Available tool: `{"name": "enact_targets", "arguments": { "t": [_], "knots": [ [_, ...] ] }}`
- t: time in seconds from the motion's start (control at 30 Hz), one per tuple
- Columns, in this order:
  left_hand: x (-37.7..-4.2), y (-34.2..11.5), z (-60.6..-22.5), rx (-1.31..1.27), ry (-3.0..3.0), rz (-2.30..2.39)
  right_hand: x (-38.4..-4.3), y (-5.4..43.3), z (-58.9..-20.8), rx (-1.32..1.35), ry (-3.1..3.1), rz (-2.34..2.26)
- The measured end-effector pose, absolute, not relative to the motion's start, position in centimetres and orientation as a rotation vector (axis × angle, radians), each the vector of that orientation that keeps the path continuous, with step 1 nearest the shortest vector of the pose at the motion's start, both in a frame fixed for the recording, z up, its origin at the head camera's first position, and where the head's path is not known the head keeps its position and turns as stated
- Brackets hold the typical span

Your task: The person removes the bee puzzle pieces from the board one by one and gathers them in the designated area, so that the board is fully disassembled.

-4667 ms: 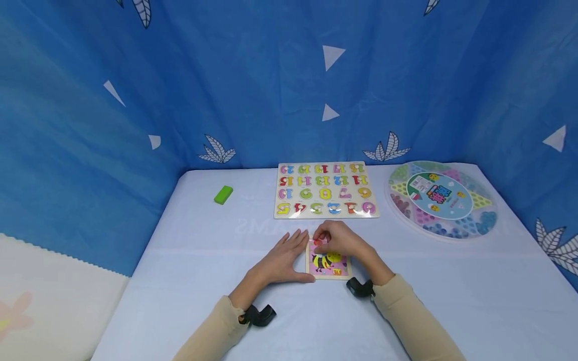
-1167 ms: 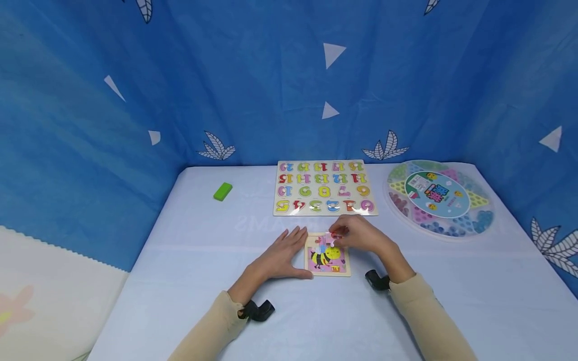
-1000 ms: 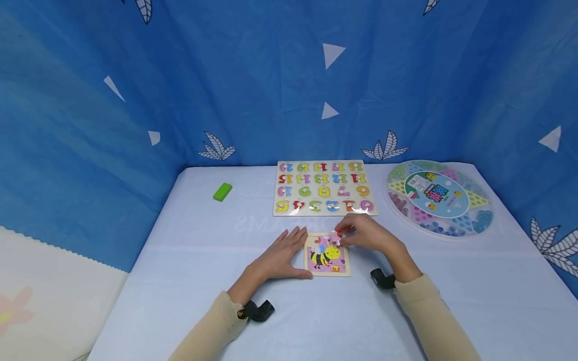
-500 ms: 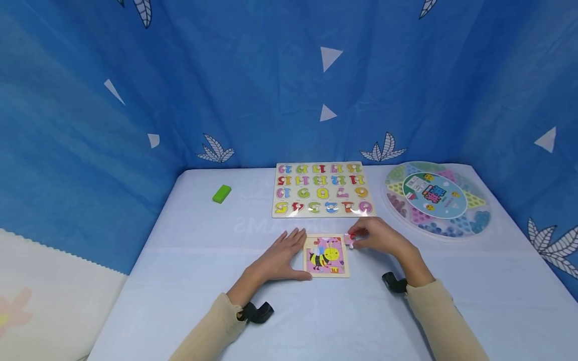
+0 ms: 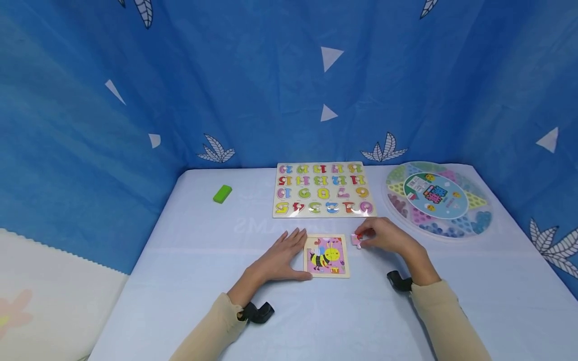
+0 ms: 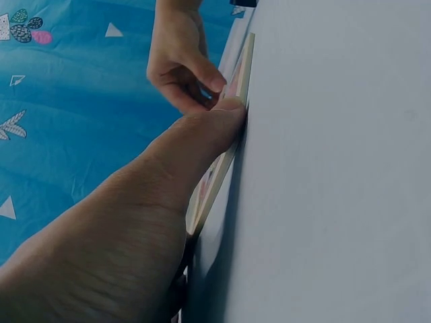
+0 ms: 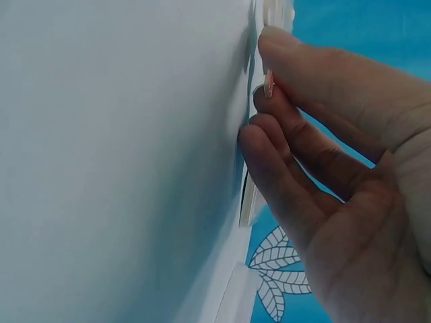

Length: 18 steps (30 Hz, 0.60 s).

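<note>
A small square jigsaw puzzle (image 5: 331, 255) with a bee picture lies in a pale wooden frame on the table. My left hand (image 5: 283, 258) rests along its left side with the fingers straight. In the left wrist view the thumb (image 6: 219, 124) touches the frame's edge (image 6: 210, 195). Just right of the puzzle, my right hand (image 5: 384, 234) pinches a pink puzzle piece (image 5: 356, 240) between thumb and fingertips. The right wrist view shows only a thin edge of that puzzle piece (image 7: 269, 85), with the right hand (image 7: 343, 155) largely filling the right side.
Behind the bee puzzle lies a number board (image 5: 322, 190). A round Chinese checkers set (image 5: 438, 198) is at the back right, and a green block (image 5: 223, 194) at the back left. A blue curtain (image 5: 289, 90) hangs behind the white table (image 5: 289, 321).
Over the bee puzzle at first, my right hand has lifted a pink piece from its upper part and carried it right, beyond the frame. My left hand has stayed in place.
</note>
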State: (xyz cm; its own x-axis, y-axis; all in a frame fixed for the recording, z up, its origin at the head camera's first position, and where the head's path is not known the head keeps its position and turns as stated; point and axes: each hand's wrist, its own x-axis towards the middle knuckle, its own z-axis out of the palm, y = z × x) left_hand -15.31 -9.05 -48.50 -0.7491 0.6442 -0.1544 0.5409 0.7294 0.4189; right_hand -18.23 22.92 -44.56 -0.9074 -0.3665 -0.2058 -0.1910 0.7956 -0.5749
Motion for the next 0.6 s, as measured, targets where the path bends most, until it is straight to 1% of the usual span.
{"name": "enact_targets", "arguments": {
  "t": [0.6],
  "knots": [
    [-15.28,-9.00,-48.30,0.914,2.649,0.497,-18.31,22.98,-44.71,-0.388,2.683,-0.798]
  ]
}}
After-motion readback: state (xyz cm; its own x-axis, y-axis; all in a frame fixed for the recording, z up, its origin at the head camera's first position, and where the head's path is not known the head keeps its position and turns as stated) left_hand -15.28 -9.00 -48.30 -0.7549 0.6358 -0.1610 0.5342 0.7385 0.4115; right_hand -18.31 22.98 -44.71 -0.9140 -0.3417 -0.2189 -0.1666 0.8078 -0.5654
